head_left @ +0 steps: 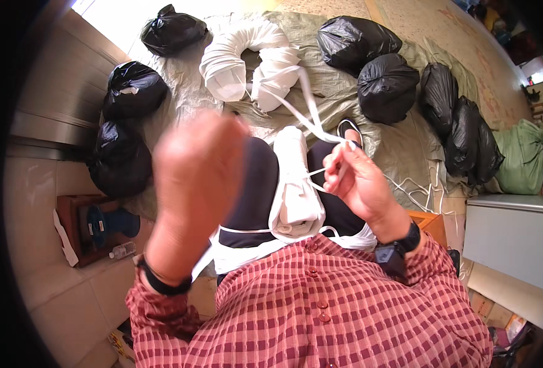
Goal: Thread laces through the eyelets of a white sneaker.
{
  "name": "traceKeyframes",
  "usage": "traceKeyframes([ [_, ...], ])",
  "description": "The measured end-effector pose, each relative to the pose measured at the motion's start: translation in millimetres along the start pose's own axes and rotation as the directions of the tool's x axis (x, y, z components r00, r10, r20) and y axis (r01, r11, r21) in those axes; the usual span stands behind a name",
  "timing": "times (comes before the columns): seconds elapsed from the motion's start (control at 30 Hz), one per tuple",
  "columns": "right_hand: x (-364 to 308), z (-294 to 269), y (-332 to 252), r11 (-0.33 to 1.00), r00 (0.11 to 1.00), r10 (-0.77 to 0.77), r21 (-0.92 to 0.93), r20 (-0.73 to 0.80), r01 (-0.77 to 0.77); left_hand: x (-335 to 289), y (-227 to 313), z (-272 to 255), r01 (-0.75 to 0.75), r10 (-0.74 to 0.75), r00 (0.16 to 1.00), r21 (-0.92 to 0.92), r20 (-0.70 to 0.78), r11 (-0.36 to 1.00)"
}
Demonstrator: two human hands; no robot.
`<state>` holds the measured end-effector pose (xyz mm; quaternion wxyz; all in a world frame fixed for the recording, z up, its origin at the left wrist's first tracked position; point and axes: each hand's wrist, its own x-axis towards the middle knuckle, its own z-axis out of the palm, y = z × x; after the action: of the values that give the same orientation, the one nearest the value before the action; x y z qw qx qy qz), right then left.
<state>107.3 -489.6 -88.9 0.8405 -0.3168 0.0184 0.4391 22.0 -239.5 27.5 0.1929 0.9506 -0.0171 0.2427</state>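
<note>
A roll of white cloth (297, 190) lies lengthwise on my lap between my thighs, with a thin white cord around it. My right hand (360, 184) is closed just right of the roll, thumb and fingers pinching a white fabric strap (308, 110). That strap runs up and away to a curved, bunched row of white cloth (247, 46) on the ground ahead. My left hand (201, 162) is raised left of the roll, its back toward me. It is smeared by motion and its fingers are hidden, so I cannot make out whether it holds anything.
A greenish tarp (339, 98) covers the ground ahead. Black plastic bags (388, 89) stand on both sides, with a green sack (521, 156) farther right. Loose white cords (428, 193) lie right of my knee. A grey box (516, 236) is at right; a blue spool (103, 224) sits left.
</note>
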Motion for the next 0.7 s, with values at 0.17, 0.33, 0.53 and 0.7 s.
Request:
traceKeyframes([
  [0.17, -12.3, 47.7, -11.7, 0.983, 0.996, -0.059, -0.172, 0.064, 0.069, -78.7, 55.9, 93.9, 0.192, -0.059, 0.951, -0.432, 0.304, 0.881],
  [0.33, -32.9, 28.0, -62.9, 0.167, 0.99, -0.136, -0.984, 0.035, 0.058, -79.9, 43.9, 86.7, 0.485, -0.014, 0.804, -0.642, 0.594, 0.594],
  [0.53, -75.2, -155.0, -103.2, 0.562, 0.9, 0.119, -0.719, -0.419, -0.409, -132.5, -124.3, 66.4, 0.183, -0.729, 0.256, -0.772, 0.635, -0.609],
  [0.7, -114.9, -270.1, -153.5, 0.96, 0.586, -0.092, 0.085, -0.805, 0.267, -197.7, -296.6, -23.6, 0.041, -0.897, 0.063, -0.9, 0.437, -0.435],
])
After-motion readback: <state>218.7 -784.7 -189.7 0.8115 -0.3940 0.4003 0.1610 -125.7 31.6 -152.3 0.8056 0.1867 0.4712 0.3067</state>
